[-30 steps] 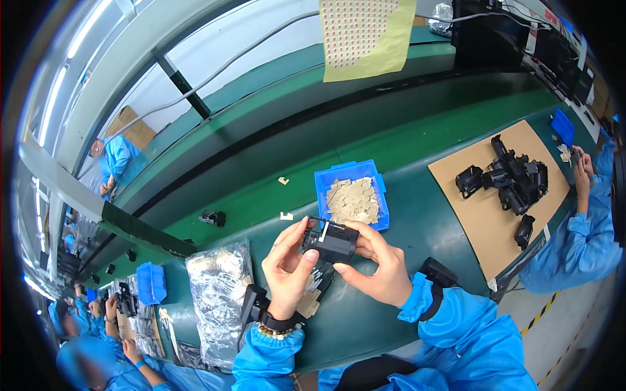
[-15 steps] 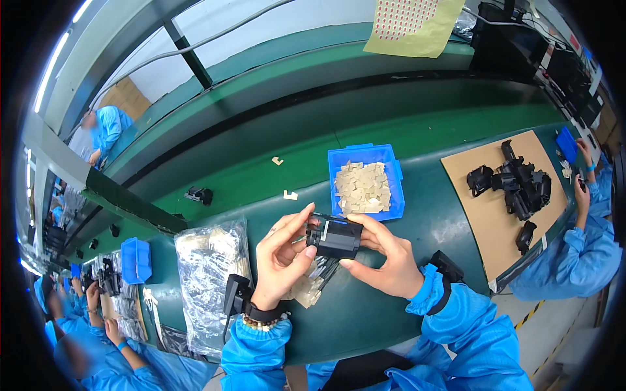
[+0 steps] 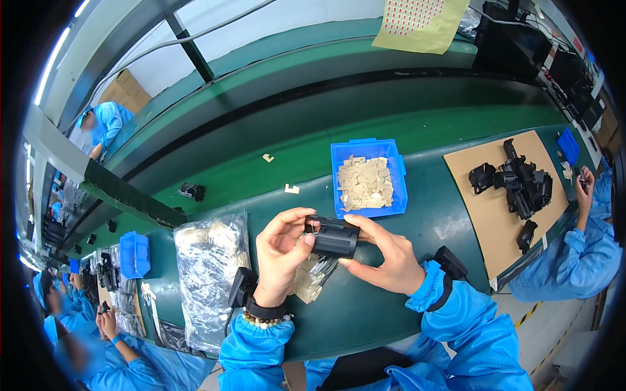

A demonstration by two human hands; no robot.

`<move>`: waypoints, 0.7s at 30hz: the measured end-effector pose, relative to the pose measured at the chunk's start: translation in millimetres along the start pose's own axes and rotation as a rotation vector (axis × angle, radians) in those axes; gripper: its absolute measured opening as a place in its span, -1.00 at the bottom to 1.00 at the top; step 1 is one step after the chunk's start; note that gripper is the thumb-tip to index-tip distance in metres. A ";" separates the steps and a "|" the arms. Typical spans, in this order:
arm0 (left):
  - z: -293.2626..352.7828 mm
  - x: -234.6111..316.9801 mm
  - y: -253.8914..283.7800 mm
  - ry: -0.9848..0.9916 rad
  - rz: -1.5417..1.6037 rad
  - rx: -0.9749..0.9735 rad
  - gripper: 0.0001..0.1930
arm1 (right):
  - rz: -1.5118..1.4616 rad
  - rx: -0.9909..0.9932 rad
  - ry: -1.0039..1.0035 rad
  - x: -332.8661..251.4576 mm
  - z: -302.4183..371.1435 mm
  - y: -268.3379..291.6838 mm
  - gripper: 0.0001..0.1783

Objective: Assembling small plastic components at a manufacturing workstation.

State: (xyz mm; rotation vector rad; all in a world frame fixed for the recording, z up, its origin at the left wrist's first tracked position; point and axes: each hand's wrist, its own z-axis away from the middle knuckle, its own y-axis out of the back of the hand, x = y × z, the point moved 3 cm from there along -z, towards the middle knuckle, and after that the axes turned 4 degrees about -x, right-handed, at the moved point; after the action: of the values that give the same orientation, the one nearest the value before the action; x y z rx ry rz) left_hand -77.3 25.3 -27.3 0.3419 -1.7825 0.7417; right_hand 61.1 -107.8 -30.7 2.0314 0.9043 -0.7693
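Note:
A small black plastic housing [image 3: 334, 237] is held over the green bench between both hands. My left hand [image 3: 280, 254] pinches its left end with thumb and fingertips. My right hand [image 3: 385, 257] cradles its right side and underside. Just beyond it stands a blue bin [image 3: 400, 186] filled with small beige pads [image 3: 365, 182]. Under my hands lies a small clear bag of pale parts [image 3: 312, 277].
A big clear bag of parts [image 3: 208, 274] lies left. A cardboard sheet [image 3: 489, 225] with several black housings [image 3: 521, 186] sits right, where a co-worker's hand [image 3: 582, 182] works. Two loose beige pads [image 3: 291, 189] lie on the belt. A small blue bin [image 3: 135, 254] sits far left.
My head has shifted, so the bench sits lower and more to the right. Both hands keep hold of the black housing, which has turned slightly between them.

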 end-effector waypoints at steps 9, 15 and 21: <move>9.6 -14.3 -24.9 -0.048 -0.158 -0.056 -0.60 | -0.191 -0.060 -0.136 8.5 -7.3 7.1 -0.46; 10.3 -19.3 -29.4 -0.060 -0.151 -0.090 -0.61 | -0.277 -0.078 -0.152 9.9 -7.7 12.4 -0.56; 9.2 -19.0 -27.0 -0.036 -0.112 -0.100 -0.60 | -0.457 -0.096 -0.220 15.2 -6.4 9.7 -0.58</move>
State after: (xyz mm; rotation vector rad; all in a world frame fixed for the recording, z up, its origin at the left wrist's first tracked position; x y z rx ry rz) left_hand -62.5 -3.6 -38.2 0.3861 -1.8115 0.5685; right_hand 78.8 -101.8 -35.0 1.6331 1.2656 -1.1454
